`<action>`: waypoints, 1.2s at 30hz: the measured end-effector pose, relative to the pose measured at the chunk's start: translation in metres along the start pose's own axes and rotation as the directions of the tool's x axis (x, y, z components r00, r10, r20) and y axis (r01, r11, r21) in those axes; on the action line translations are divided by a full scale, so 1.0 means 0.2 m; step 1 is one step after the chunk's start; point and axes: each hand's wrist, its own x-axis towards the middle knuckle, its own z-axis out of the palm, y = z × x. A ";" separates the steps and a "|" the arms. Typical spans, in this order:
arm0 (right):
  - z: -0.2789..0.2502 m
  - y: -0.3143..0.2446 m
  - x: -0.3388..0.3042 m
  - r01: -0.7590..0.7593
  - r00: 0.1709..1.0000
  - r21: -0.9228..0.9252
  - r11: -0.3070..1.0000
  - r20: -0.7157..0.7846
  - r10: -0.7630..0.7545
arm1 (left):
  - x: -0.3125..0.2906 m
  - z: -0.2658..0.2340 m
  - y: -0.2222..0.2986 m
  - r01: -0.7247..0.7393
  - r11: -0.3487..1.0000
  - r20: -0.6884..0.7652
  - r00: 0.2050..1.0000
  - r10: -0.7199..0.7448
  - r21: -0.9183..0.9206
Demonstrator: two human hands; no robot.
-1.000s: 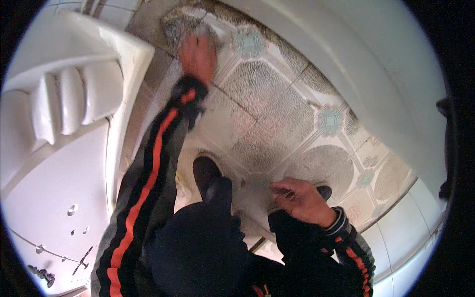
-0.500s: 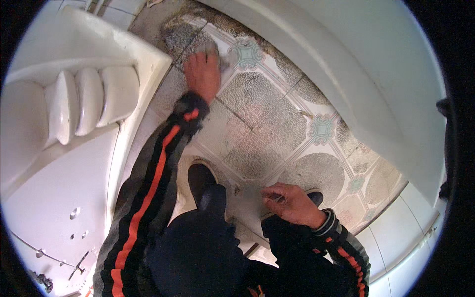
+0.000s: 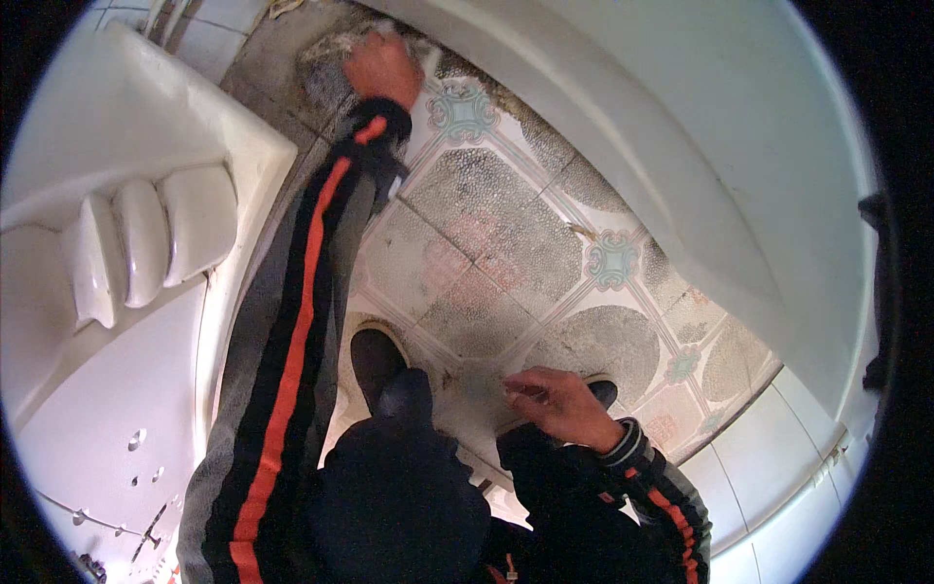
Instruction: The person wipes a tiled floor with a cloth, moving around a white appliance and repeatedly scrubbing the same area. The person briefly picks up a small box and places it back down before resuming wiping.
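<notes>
My left hand (image 3: 384, 68) is stretched far forward, low over the patterned tile floor (image 3: 486, 209) beside the foot of a pale curved panel. Its fingers are curled down and slightly blurred; whatever they hold is hidden beneath them. Close to my knees, my right hand (image 3: 562, 404) hangs in the air with its fingers bent together. A faint greyish patch shows by its fingertips, and I cannot tell whether it is something held or part of the floor.
Along the right runs the smooth pale panel (image 3: 681, 185). A white moulded unit with rounded ridges (image 3: 199, 224) stands at the left. My dark shoe (image 3: 377, 360) rests on the tiles. White wall tiles (image 3: 749, 453) show at the lower right, pipes (image 3: 167, 21) at the upper left.
My left hand has moved farther forward and slightly left over the floor. The right hand keeps nearly the same pose while the whole view shifts a little.
</notes>
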 end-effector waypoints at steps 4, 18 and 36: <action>0.03 -0.01 0.03 0.033 0.999 0.053 0.998 0.010 -0.034 | -0.13 -0.09 0.07 -0.179 0.963 0.102 0.974 0.203 -0.202; 0.07 -0.05 0.04 0.059 0.994 0.021 0.998 0.090 -0.061 | -0.14 -0.09 0.11 -0.110 0.947 0.161 0.973 0.164 -0.300; 0.07 -0.02 0.02 -0.027 0.991 -0.017 0.999 0.128 0.029 | -0.19 -0.32 0.06 -0.261 0.844 0.288 0.858 0.425 -0.468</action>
